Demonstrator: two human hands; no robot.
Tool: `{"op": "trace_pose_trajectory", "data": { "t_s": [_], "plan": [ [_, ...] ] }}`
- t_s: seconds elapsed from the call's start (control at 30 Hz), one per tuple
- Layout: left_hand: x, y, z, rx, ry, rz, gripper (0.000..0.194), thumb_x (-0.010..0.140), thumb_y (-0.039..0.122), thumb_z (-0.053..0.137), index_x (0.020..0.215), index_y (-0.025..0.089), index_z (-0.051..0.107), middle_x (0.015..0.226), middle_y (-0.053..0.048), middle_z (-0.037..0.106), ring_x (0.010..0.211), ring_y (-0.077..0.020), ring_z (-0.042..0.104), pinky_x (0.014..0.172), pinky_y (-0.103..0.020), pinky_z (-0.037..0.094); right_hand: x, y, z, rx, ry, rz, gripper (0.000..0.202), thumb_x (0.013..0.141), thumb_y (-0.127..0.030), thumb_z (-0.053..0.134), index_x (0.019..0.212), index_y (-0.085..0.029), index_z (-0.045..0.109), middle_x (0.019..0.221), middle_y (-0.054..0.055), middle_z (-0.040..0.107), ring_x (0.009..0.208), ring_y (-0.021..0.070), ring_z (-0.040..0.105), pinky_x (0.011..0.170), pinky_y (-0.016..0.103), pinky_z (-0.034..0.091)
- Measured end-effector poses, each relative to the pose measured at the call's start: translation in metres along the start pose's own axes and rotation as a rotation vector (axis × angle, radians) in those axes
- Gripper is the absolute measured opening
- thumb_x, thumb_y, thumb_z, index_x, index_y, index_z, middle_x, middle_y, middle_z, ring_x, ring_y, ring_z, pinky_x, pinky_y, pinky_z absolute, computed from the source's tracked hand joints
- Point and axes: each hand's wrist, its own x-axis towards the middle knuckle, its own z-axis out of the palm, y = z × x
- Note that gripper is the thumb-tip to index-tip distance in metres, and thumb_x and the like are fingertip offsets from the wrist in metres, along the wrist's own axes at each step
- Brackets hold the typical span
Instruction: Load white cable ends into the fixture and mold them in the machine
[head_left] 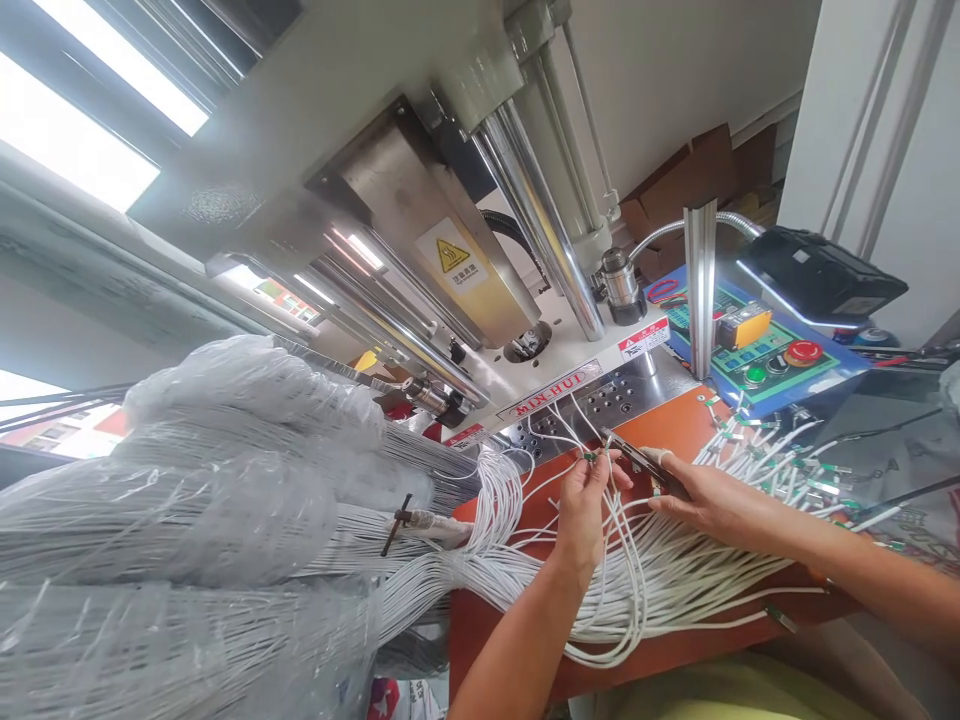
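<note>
My left hand (583,505) is closed, its fingers pinching several white cables by their small green connector ends (590,457). My right hand (694,492) is wrapped round the dark handles of a pair of pliers (658,473). The metal tip of the pliers points up and left, close to the fingers of my left hand; whether it touches a cable I cannot tell. Loops of white cable (634,590) hang below my left hand. Some cables run up from it to the front of the press plate (517,385), which bears a "MIN HUI" label.
A thick bundle of white cables in clear plastic (225,500) fills the left side. Behind my right hand lie cable ends with green connectors (795,470). A blue control panel (780,365) with a red button stands at the right. Metal columns (540,220) rise above the orange work surface (667,425).
</note>
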Motion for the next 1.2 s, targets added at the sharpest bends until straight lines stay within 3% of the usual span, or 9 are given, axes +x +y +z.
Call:
{"op": "trace_pose_trajectory", "data": {
  "t_s": [0.07, 0.17, 0.37, 0.47, 0.57, 0.67, 0.9, 1.2],
  "plan": [
    [0.003, 0.0, 0.0, 0.002, 0.022, 0.026, 0.035, 0.081, 0.043, 0.067, 0.095, 0.011, 0.068, 0.074, -0.005, 0.067, 0.065, -0.0111, 0.06, 0.07, -0.025, 0.048, 0.001, 0.0, 0.0, -0.012, -0.001, 0.006, 0.032, 0.087, -0.05, 0.048, 0.103, -0.023, 0.048, 0.079, 0.002, 0.064, 0.069, 0.0194, 0.058, 0.06, 0.029, 0.04],
    [0.006, 0.002, -0.003, 0.058, 0.049, 0.04, 0.039, 0.078, 0.042, 0.07, 0.104, 0.012, 0.068, 0.079, -0.006, 0.07, 0.052, -0.0068, 0.051, 0.057, -0.022, 0.044, 0.0, -0.003, 0.0, -0.026, -0.004, 0.011, 0.03, 0.087, -0.049, 0.048, 0.103, -0.023, 0.047, 0.078, 0.001, 0.062, 0.068, 0.0191, 0.057, 0.061, 0.029, 0.04],
    [0.004, 0.006, -0.011, 0.507, 0.047, 0.144, 0.029, 0.075, 0.038, 0.073, 0.093, 0.016, 0.075, 0.066, -0.002, 0.069, 0.051, -0.0092, 0.051, 0.053, -0.022, 0.041, -0.003, -0.008, -0.004, -0.041, -0.023, 0.008, 0.04, 0.089, -0.05, 0.045, 0.118, -0.022, 0.045, 0.08, 0.002, 0.061, 0.071, 0.0211, 0.057, 0.061, 0.029, 0.039],
    [-0.001, 0.004, -0.012, 0.634, -0.003, 0.22, 0.017, 0.078, 0.03, 0.07, 0.087, 0.016, 0.076, 0.074, -0.004, 0.072, 0.058, -0.0121, 0.059, 0.059, -0.024, 0.047, -0.004, -0.006, -0.005, -0.016, -0.026, -0.006, 0.049, 0.09, -0.049, 0.045, 0.131, -0.023, 0.038, 0.09, 0.005, 0.063, 0.078, 0.0225, 0.06, 0.066, 0.03, 0.041],
    [-0.005, -0.001, -0.011, 0.712, -0.076, 0.305, 0.011, 0.08, 0.022, 0.067, 0.085, 0.016, 0.075, 0.087, -0.005, 0.074, 0.073, -0.0151, 0.066, 0.071, -0.026, 0.052, -0.004, -0.005, -0.005, -0.012, -0.038, 0.006, 0.053, 0.09, -0.05, 0.044, 0.135, -0.023, 0.036, 0.094, 0.007, 0.064, 0.082, 0.0243, 0.061, 0.068, 0.031, 0.042],
    [-0.005, -0.009, -0.012, 0.793, -0.096, 0.372, 0.01, 0.081, 0.019, 0.066, 0.086, 0.017, 0.075, 0.089, -0.006, 0.075, 0.075, -0.0162, 0.068, 0.073, -0.028, 0.053, -0.004, -0.006, -0.005, -0.003, -0.04, 0.011, 0.055, 0.09, -0.049, 0.045, 0.136, -0.022, 0.035, 0.095, 0.007, 0.065, 0.084, 0.0243, 0.062, 0.07, 0.031, 0.043],
    [-0.001, -0.018, -0.014, 0.835, -0.104, 0.535, 0.011, 0.082, 0.015, 0.064, 0.088, 0.018, 0.073, 0.089, -0.006, 0.074, 0.082, -0.0177, 0.069, 0.079, -0.031, 0.055, -0.003, -0.005, -0.004, 0.018, -0.007, -0.019, 0.056, 0.089, -0.047, 0.047, 0.138, -0.023, 0.035, 0.091, 0.005, 0.066, 0.08, 0.0231, 0.062, 0.071, 0.031, 0.044],
    [0.004, -0.025, -0.008, 0.824, -0.06, 0.556, 0.01, 0.083, 0.017, 0.064, 0.085, 0.018, 0.073, 0.087, -0.007, 0.074, 0.08, -0.0178, 0.07, 0.077, -0.032, 0.056, -0.002, -0.005, -0.005, -0.002, -0.022, -0.029, 0.053, 0.09, -0.048, 0.044, 0.135, -0.022, 0.034, 0.09, 0.006, 0.064, 0.078, 0.0229, 0.061, 0.068, 0.03, 0.042]
  ]
}}
